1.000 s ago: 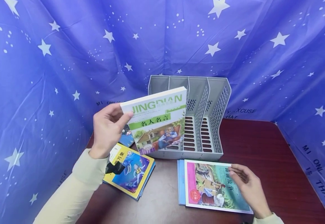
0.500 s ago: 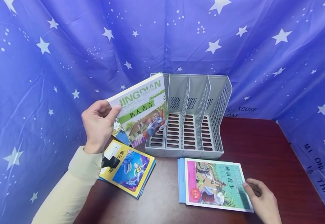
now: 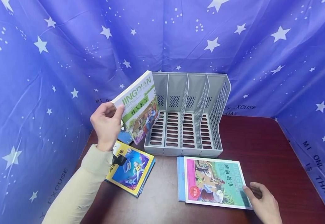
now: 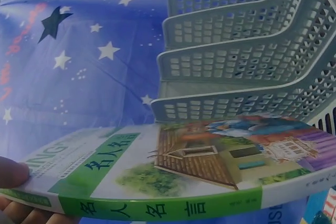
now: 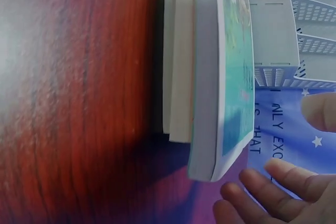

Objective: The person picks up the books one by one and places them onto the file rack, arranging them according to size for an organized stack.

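Note:
My left hand point(image 3: 106, 127) pinches a white-and-green paperback book point(image 3: 140, 110) by its left edge, thumb on the front cover. The book is raised and tilted in front of the left side of a grey file rack point(image 3: 185, 151). In the left wrist view, the book's green spine point(image 4: 152, 208) faces the camera, with the rack's perforated dividers point(image 4: 210, 66) beyond. My right hand point(image 3: 264, 202) is beside the right end of a stack topped by a teal-and-pink book point(image 3: 214, 183). The right wrist view shows its fingers point(image 5: 252, 184) loosely bent and apart from the books.
A pile topped by a yellow-and-blue book point(image 3: 134, 169) lies left of centre on the dark red table point(image 3: 252, 146). Another blue book point(image 3: 125, 137) is partly hidden behind the held one. Blue curtains with white stars point(image 3: 212, 45) surround the table.
My left hand has moved the held book leftward and turned it more steeply, uncovering the rack's left compartments. My right hand has drawn back off the teal book's cover toward the lower right.

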A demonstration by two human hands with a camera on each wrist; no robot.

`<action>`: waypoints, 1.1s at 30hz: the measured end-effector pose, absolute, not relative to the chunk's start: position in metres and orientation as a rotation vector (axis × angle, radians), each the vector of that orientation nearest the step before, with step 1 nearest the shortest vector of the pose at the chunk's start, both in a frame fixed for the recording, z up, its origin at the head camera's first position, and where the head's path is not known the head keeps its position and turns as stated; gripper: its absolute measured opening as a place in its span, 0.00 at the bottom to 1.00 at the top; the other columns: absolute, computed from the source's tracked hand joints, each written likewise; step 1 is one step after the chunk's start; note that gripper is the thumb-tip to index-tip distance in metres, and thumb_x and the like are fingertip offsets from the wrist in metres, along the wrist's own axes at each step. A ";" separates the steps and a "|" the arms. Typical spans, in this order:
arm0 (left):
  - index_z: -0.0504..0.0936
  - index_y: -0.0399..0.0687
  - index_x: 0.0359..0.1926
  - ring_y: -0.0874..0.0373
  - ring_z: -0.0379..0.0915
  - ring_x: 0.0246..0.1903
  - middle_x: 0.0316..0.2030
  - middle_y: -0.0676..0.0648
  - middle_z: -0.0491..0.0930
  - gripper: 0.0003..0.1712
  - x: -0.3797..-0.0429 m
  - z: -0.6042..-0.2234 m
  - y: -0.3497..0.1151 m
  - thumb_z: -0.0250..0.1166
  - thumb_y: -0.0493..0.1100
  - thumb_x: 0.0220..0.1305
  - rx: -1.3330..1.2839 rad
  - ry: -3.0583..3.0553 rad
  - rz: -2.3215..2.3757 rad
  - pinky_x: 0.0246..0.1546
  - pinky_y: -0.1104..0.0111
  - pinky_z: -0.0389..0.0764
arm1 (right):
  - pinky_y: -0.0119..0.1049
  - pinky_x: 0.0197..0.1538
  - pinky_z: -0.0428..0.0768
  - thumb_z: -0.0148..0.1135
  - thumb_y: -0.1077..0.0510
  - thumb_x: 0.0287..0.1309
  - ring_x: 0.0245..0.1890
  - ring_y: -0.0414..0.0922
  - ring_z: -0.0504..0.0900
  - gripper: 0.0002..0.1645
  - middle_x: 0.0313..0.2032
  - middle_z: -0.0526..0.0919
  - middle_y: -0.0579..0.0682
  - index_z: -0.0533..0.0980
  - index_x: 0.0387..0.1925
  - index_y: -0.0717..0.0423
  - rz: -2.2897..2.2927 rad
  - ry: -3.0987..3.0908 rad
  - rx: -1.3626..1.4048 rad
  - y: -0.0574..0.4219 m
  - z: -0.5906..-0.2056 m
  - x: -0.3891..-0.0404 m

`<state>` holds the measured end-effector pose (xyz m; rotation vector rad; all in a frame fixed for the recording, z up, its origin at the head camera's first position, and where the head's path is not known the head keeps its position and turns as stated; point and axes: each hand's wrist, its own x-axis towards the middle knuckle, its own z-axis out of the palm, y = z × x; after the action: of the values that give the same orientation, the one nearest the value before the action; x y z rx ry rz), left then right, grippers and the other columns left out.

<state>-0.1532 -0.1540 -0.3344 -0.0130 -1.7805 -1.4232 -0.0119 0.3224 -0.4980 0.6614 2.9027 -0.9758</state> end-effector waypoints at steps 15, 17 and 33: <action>0.84 0.34 0.34 0.54 0.84 0.28 0.29 0.42 0.85 0.08 -0.183 -0.348 -0.123 0.71 0.36 0.54 0.035 -1.715 -1.371 0.31 0.70 0.83 | 0.57 0.49 0.71 0.55 0.31 0.58 0.48 0.63 0.76 0.52 0.48 0.77 0.70 0.62 0.58 0.76 -0.810 2.718 0.600 0.330 -0.502 -0.012; 0.84 0.34 0.33 0.53 0.84 0.27 0.29 0.41 0.85 0.08 -0.187 -0.351 -0.120 0.71 0.35 0.54 0.043 -1.710 -1.359 0.31 0.68 0.84 | 0.58 0.49 0.71 0.55 0.29 0.57 0.48 0.64 0.75 0.55 0.45 0.78 0.69 0.61 0.58 0.77 -0.796 2.683 0.591 0.332 -0.503 -0.012; 0.84 0.34 0.31 0.52 0.82 0.24 0.27 0.42 0.85 0.06 -0.210 -0.355 -0.104 0.71 0.33 0.52 0.097 -1.667 -1.326 0.27 0.70 0.81 | 0.35 0.31 0.70 0.60 0.30 0.53 0.24 0.40 0.76 0.51 0.29 0.81 0.47 0.69 0.50 0.76 -0.808 2.644 0.576 0.329 -0.506 -0.010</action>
<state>-0.2099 -0.1042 -0.3550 0.0967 -1.6668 -1.3263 -0.0104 0.3289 -0.5061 0.5760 2.6443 -0.8081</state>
